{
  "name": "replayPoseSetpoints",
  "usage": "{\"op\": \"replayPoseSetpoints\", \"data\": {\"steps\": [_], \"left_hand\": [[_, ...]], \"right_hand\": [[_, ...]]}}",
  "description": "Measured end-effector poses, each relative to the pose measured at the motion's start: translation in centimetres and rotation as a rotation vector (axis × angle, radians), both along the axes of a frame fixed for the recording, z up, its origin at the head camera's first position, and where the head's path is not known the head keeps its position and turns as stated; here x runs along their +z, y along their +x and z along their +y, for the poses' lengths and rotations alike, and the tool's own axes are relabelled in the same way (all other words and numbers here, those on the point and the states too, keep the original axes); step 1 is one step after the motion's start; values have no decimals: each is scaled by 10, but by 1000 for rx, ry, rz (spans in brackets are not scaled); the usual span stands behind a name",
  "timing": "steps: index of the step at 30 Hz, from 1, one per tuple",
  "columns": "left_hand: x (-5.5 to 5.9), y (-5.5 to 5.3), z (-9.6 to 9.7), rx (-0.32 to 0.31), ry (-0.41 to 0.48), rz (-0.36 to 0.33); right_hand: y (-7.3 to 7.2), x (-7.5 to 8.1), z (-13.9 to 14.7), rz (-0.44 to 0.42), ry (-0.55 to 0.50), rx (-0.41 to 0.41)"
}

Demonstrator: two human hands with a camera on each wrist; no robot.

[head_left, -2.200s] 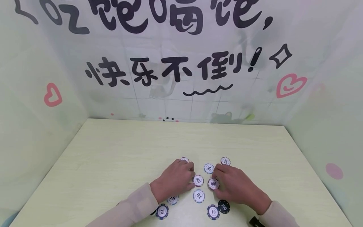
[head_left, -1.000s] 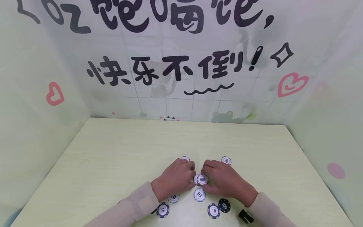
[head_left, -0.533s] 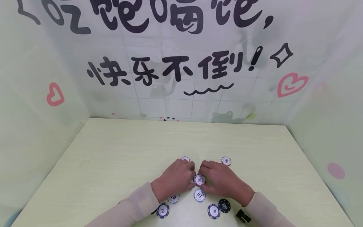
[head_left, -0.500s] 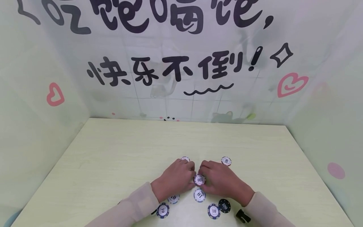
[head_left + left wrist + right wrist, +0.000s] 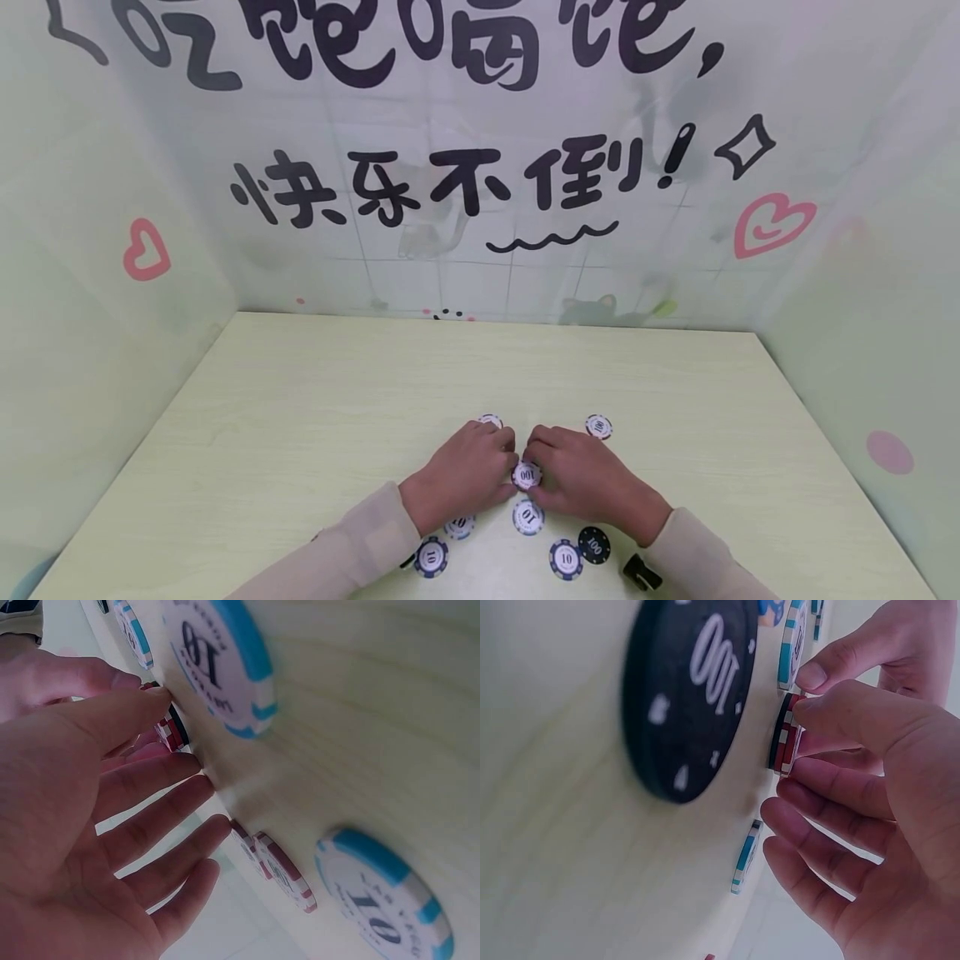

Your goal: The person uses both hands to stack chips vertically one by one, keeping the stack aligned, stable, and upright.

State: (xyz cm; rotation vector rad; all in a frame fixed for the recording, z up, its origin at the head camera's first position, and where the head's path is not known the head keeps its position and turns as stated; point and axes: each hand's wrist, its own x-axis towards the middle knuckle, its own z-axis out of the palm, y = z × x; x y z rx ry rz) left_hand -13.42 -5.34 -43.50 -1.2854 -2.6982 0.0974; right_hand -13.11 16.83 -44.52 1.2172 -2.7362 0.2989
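Between my two hands on the pale table sits a short stack of poker chips point(image 5: 527, 476), its top chip white-faced and marked 100. In the right wrist view the stack shows a black chip point(image 5: 777, 733) at the bottom with red-and-white edges above. My left hand point(image 5: 461, 471) pinches the stack's left side between thumb and index finger, the other fingers spread loosely. From the right, my right hand point(image 5: 592, 479) pinches the same stack with thumb and index finger. A light-blue-edged 10 chip point(image 5: 528, 517) lies flat just nearer than the stack.
Loose chips lie around: a black 100 chip point(image 5: 594, 545), dark-blue 10 chips point(image 5: 566, 559) point(image 5: 431, 557), a 100 chip point(image 5: 598, 427) beyond my right hand, and another chip point(image 5: 491, 420) partly behind my left. A printed curtain point(image 5: 480, 283) closes off the table's back.
My right hand has moved left, carrying a 100 chip onto the chip at my left fingertips. First overlapping unevenly, the chips now line up. My left hand has stayed nearly still.
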Motion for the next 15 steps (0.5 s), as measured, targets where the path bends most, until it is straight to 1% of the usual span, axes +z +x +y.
{"op": "replayPoseSetpoints", "data": {"steps": [7, 15], "left_hand": [[-1, 0, 0, 4, -3, 1], [0, 0, 0, 3, -7, -3]], "right_hand": [[1, 1, 0, -8, -6, -5], [5, 6, 6, -60, 6, -49]]}}
